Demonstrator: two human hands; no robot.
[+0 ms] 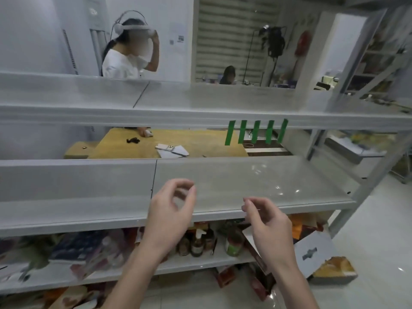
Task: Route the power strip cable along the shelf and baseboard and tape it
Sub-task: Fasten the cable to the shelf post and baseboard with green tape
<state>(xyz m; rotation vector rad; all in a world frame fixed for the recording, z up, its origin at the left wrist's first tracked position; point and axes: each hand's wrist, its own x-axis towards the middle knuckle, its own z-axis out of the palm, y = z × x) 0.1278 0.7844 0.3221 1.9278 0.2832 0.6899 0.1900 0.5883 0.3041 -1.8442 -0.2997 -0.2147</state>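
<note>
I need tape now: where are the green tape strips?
Head view: five green tape strips hang from the front edge of the upper shelf, right of centre, above the right hand.

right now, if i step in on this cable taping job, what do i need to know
Left hand: fingers curled, thumb near forefinger; cannot tell if it holds anything.
Right hand: pinches a thin white strand, too small to identify.
Five green tape strips hang ready from the upper front edge of the white metal shelf.
Power strip and cable: not in view.
Done: tape pieces prepared.
Left: routing the cable and taping it; no taped cable shows.
</note>
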